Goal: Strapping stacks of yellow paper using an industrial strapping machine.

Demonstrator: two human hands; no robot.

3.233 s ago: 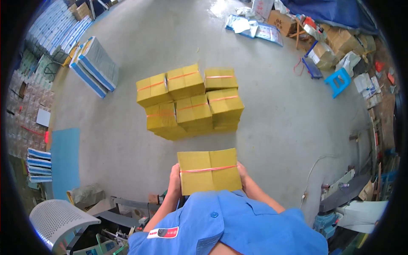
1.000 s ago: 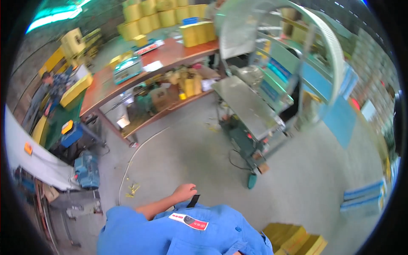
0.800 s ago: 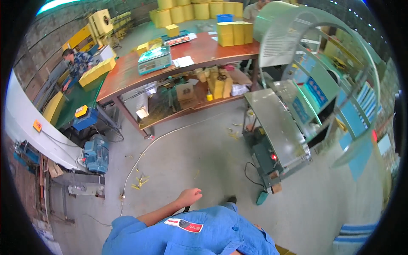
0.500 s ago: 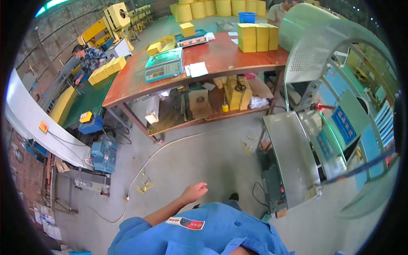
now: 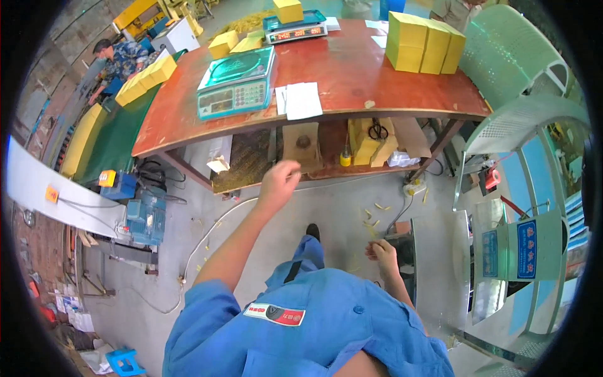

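Observation:
My left hand (image 5: 279, 183) is raised in front of the red table's near edge, its fingers curled into a loose fist with nothing visible in it. Lower and to the right hangs my right hand (image 5: 382, 254), fingers slightly bent and apart, holding nothing. Neither hand touches anything. On the red table (image 5: 352, 88) stand a teal digital scale (image 5: 233, 85) and white paper sheets (image 5: 303, 101). A second scale (image 5: 295, 28) behind carries a yellow block (image 5: 288, 10). Stacked yellow blocks (image 5: 422, 44) occupy the table's right side.
A perforated green metal chair (image 5: 512, 56) and a steel-topped machine (image 5: 433, 264) stand on the right. To the left, a person (image 5: 119, 60) sits by a green conveyor (image 5: 116, 129) with yellow blocks. A pale hose (image 5: 204, 242) crosses the floor near yellow scraps (image 5: 370, 220).
The table looms larger and closer. My left hand has risen farther forward, and my right hand has come into view. One foot now shows stepping ahead.

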